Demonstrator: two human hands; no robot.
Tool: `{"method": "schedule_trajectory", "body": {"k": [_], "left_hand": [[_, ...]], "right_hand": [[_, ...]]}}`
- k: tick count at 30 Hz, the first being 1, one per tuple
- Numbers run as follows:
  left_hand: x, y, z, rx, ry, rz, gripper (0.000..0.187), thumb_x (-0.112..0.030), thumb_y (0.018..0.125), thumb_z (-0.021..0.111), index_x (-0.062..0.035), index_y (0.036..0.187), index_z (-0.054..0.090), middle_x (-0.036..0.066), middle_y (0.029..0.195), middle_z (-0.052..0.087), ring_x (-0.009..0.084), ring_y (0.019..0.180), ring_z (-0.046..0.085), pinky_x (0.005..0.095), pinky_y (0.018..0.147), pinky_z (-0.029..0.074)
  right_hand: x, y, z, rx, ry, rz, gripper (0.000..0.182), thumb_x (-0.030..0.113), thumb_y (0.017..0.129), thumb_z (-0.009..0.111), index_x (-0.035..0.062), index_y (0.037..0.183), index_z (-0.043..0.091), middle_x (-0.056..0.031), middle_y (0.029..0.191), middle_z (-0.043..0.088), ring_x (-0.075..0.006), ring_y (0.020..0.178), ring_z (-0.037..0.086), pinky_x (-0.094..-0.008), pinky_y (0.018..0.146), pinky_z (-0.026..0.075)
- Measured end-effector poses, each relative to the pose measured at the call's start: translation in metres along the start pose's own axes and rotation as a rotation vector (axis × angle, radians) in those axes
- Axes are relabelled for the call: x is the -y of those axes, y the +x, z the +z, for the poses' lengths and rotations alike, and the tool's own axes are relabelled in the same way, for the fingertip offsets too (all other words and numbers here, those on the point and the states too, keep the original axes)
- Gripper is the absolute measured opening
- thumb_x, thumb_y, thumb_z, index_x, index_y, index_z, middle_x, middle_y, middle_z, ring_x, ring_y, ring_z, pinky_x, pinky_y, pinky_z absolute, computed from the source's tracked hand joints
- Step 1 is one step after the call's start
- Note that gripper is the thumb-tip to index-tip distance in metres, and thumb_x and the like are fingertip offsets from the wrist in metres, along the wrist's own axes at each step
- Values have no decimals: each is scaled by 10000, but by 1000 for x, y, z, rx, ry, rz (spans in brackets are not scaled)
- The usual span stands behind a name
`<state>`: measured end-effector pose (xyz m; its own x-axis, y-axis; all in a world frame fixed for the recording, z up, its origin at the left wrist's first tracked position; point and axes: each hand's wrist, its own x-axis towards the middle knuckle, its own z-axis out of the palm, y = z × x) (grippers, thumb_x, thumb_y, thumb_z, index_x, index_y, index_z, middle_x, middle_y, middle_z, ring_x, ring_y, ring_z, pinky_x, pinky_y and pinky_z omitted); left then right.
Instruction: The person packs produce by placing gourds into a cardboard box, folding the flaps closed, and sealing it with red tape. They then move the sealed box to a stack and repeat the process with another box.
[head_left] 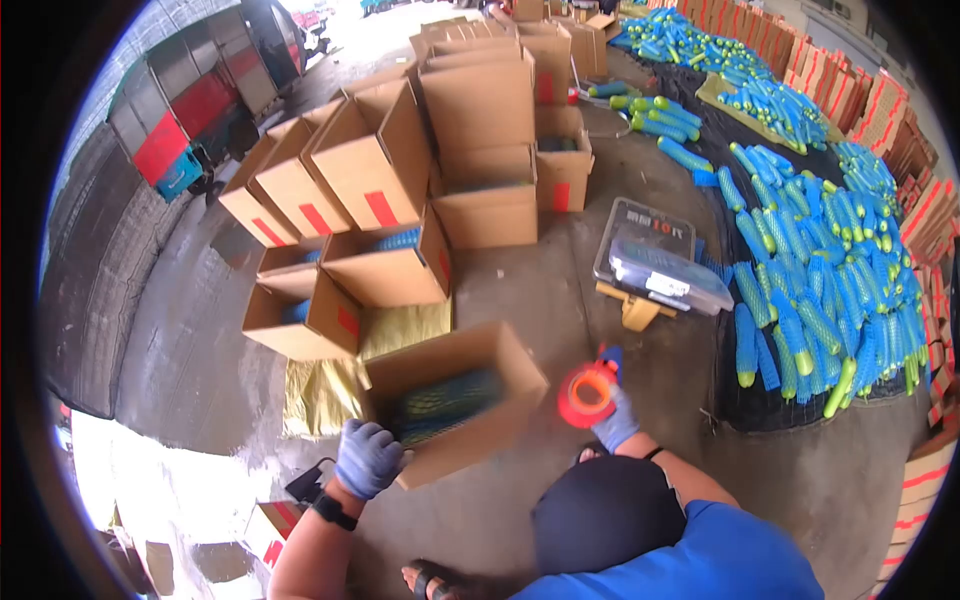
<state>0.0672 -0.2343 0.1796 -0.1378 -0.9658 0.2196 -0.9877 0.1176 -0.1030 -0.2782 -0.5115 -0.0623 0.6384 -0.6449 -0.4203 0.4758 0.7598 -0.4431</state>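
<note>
A cardboard box stands open and slightly tilted before me, with long greenish things in netting lying inside. My left hand, in a grey-blue glove, has its fingers closed on the box's near left edge. To the right of the box, my gloved right hand is wrapped round a red tape dispenser with a blue part at its top. The dispenser is held in the air, apart from the box. Its handle is mostly covered by my fingers.
Open cartons are grouped ahead on the left, near gold sheeting. A scale carrying a clear plastic tub stands ahead. Long green vegetables in blue net sleeves cover a black sheet on the right.
</note>
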Motion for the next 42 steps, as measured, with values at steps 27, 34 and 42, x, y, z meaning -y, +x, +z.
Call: {"method": "schedule_trajectory", "body": {"k": [27, 34, 42], "left_hand": [[-164, -44, 91, 78, -204, -1032, 338, -373, 967, 528, -113, 1130, 669, 137, 1021, 688, 346, 914, 669, 482, 798, 494], [-117, -42, 152, 125, -181, -1214, 254, -346, 949, 587, -112, 1031, 645, 159, 961, 673, 391, 879, 654, 509, 765, 499], [-97, -49, 137, -695, 58, -998, 833, -195, 702, 817, -15, 1426, 446, 256, 1384, 493, 450, 1242, 507, 512, 1061, 435]], "right_hand": [[-55, 50, 117, 776, -908, -27, 642, 159, 828, 787, 46, 1373, 467, -67, 1293, 583, -182, 1204, 566, -376, 1078, 456], [1, 23, 125, 611, -834, -448, 706, 285, 822, 813, 16, 1385, 483, -100, 1285, 594, -190, 1184, 571, -364, 1048, 470], [-16, -37, 180, 853, -1838, -674, 566, 295, 797, 830, 71, 1257, 587, -145, 1070, 706, -336, 988, 692, -402, 869, 556]]}}
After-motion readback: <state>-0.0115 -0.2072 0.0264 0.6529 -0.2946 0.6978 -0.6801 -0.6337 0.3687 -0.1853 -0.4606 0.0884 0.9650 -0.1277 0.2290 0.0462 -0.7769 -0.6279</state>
